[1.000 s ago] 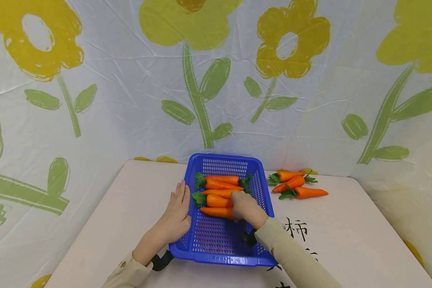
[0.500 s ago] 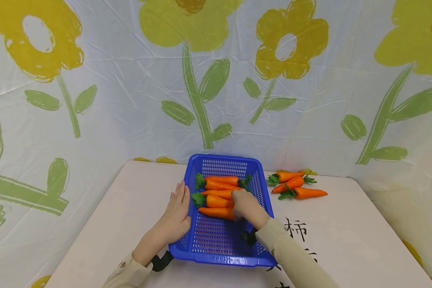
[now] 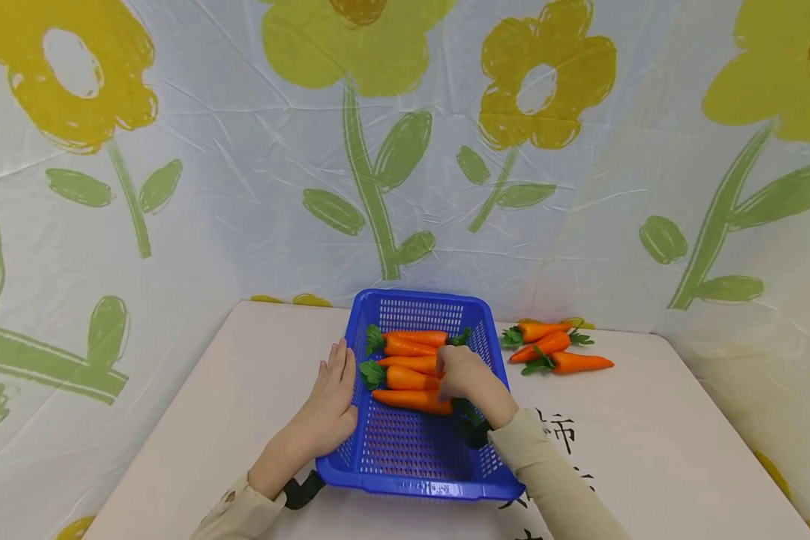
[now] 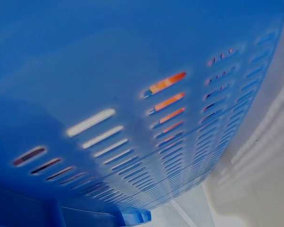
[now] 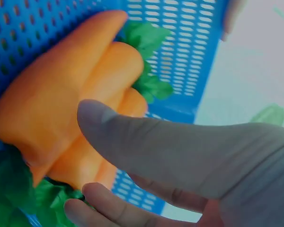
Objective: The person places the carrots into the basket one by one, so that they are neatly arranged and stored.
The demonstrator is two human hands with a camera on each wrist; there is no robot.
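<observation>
Several orange carrots with green tops lie side by side, crosswise, in a blue slotted plastic basket (image 3: pixel 418 485). My right hand (image 3: pixel 472 382) is inside the basket, just over the right ends of the nearer carrots. In the right wrist view its thumb and fingers stand apart with nothing between them, beside the nearest carrot (image 5: pixel 52 90). That carrot (image 3: pixel 412 400) points its tip left, and its dark green leaves lie below the right hand. My left hand (image 3: pixel 327 405) rests with straight fingers along the basket's left side. Orange shows through slots of the basket wall (image 4: pixel 109 61) in the left wrist view.
To the right of the basket, three more carrots (image 3: pixel 583 363) lie in a loose group on the pale table (image 3: pixel 648 450). Black written characters (image 3: pixel 563 430) mark the tabletop there. A flower-printed cloth (image 3: pixel 243 150) hangs behind the table.
My right hand has let go of the nearest carrot and shifted slightly right, uncovering that carrot's right end and leaves. The left hand and the basket stay practically in place.
</observation>
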